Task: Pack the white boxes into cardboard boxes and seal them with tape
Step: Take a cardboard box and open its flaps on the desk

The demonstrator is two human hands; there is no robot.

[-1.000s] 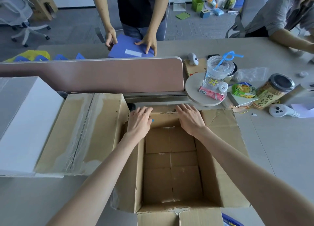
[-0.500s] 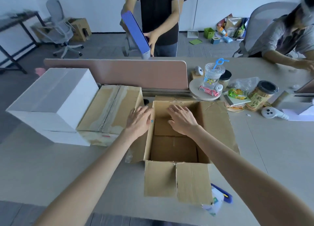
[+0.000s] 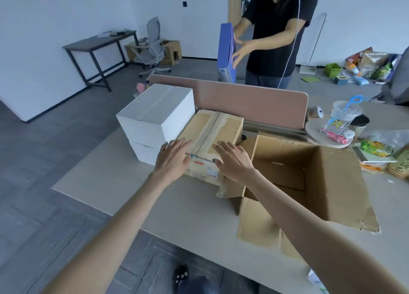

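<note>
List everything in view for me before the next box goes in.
white boxes: 2, white, stacked, far left of table.
closed cardboard box: 1, brown, taped, right of white boxes.
open cardboard box: 1, brown, flaps out, right of closed cardboard box.
divider: 1, pinkish, behind boxes.
plastic cup: 1, clear, blue straw, on round tray.
folder: 1, blue, held by standing person.
office chair: 1, grey, back left.
left hand: fingers straight, at closed cardboard box's near edge.
right hand: likewise, beside it.
</note>
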